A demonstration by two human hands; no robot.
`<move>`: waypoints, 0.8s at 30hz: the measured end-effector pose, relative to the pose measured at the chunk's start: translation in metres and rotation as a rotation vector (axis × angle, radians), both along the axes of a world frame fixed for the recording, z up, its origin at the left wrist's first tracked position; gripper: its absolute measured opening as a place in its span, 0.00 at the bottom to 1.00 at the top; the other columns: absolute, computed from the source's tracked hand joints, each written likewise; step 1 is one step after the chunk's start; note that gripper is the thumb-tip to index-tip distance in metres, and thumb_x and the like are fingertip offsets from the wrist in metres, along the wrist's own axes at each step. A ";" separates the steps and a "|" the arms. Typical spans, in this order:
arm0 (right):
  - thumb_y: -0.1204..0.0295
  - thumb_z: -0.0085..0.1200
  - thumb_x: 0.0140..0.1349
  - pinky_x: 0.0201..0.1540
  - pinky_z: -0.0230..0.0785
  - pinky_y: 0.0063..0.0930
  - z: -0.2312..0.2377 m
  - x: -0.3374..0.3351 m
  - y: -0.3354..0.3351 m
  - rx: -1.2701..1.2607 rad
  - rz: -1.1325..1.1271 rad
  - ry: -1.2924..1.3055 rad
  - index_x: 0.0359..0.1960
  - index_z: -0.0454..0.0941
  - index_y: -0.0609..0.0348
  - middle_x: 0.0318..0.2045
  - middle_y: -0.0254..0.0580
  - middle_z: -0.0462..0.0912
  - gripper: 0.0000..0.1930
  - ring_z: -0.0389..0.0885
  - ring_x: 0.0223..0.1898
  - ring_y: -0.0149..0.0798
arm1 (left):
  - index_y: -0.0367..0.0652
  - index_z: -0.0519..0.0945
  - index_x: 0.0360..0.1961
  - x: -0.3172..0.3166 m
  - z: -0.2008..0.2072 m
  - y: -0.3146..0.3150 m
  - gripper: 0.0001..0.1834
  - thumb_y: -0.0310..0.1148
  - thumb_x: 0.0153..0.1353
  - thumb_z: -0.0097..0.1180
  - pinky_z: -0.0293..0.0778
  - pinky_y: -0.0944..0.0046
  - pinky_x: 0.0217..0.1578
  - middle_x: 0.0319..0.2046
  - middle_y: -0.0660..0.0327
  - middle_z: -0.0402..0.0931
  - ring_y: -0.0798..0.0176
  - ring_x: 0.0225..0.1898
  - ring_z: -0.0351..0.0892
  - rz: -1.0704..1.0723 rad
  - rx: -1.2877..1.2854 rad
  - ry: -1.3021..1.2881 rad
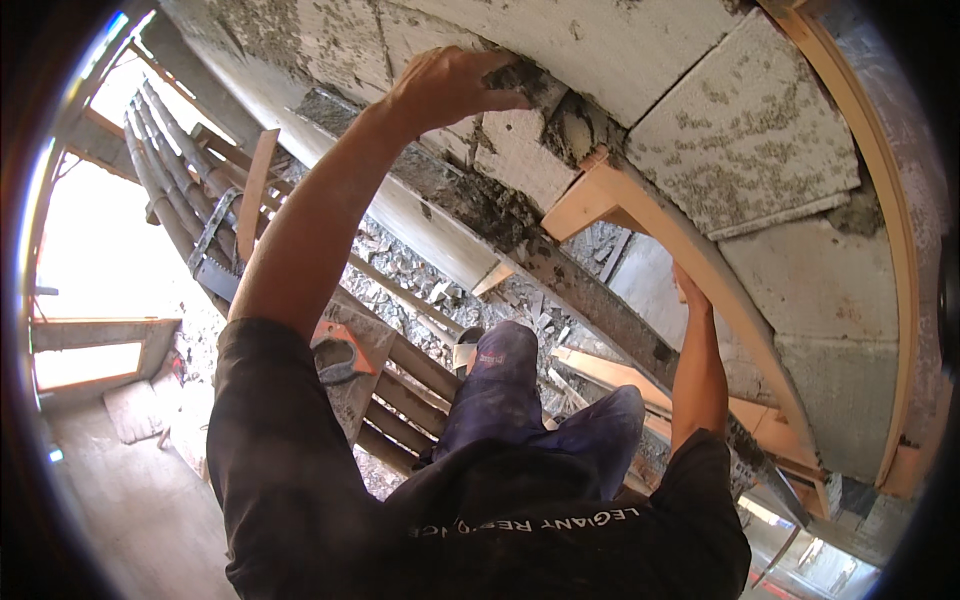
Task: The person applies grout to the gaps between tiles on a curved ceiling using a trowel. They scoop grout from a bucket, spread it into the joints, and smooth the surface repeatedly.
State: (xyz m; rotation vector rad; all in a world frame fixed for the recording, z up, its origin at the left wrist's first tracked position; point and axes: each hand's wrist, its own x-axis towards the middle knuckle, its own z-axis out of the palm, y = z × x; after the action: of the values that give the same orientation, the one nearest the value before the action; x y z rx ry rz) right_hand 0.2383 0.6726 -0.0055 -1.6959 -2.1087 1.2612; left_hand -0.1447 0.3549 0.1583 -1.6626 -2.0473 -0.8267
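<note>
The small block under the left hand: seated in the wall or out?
In. The small block sits between neighbouring blocks with wet mortar beside it; left hand rests on top.

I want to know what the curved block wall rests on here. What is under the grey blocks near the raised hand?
Under the grey blocks runs a curved wooden form, with wet mortar in the joints. The left hand covers part of one block; what lies beneath it cannot be seen.

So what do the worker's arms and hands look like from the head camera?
Both hands are bare, no gloves: left hand, right hand. Forearms are uncovered; short dark sleeves end above the elbows. Grey mortar smears the left hand's fingers. No watch or bands are visible.
</note>
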 end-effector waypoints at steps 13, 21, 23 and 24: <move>0.60 0.58 0.58 0.34 0.73 0.34 -0.051 -0.135 0.038 0.278 0.196 -0.041 0.43 0.74 0.63 0.38 0.45 0.78 0.20 0.78 0.30 0.40 | 0.36 0.80 0.41 0.007 0.005 -0.004 0.30 0.53 0.47 0.69 0.74 0.64 0.21 0.15 0.57 0.77 0.64 0.15 0.77 -0.005 -0.031 -0.015; 0.60 0.59 0.57 0.36 0.72 0.34 -0.067 -0.137 0.041 0.304 0.210 -0.038 0.44 0.74 0.63 0.39 0.46 0.78 0.21 0.78 0.32 0.41 | 0.37 0.80 0.42 -0.002 -0.005 -0.002 0.30 0.54 0.49 0.66 0.75 0.65 0.20 0.15 0.57 0.78 0.64 0.15 0.78 -0.080 0.038 0.002; 0.60 0.59 0.57 0.37 0.72 0.35 -0.069 -0.133 0.043 0.317 0.205 -0.037 0.44 0.74 0.63 0.40 0.46 0.78 0.21 0.78 0.33 0.41 | 0.37 0.80 0.43 -0.006 -0.009 0.001 0.32 0.56 0.49 0.66 0.77 0.65 0.20 0.15 0.56 0.78 0.64 0.15 0.79 -0.086 0.047 0.021; 0.60 0.59 0.57 0.37 0.72 0.35 -0.070 -0.133 0.044 0.320 0.206 -0.038 0.45 0.74 0.63 0.40 0.46 0.78 0.21 0.78 0.33 0.42 | 0.37 0.80 0.43 -0.003 -0.006 0.000 0.32 0.56 0.49 0.66 0.77 0.66 0.20 0.15 0.56 0.78 0.64 0.15 0.80 -0.071 0.020 0.030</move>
State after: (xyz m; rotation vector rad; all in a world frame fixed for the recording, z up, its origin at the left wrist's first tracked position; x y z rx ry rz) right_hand 0.1057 0.7164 -0.0756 -1.4087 -2.4029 0.8776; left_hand -0.1481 0.3551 0.1527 -1.7347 -1.9636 -0.8377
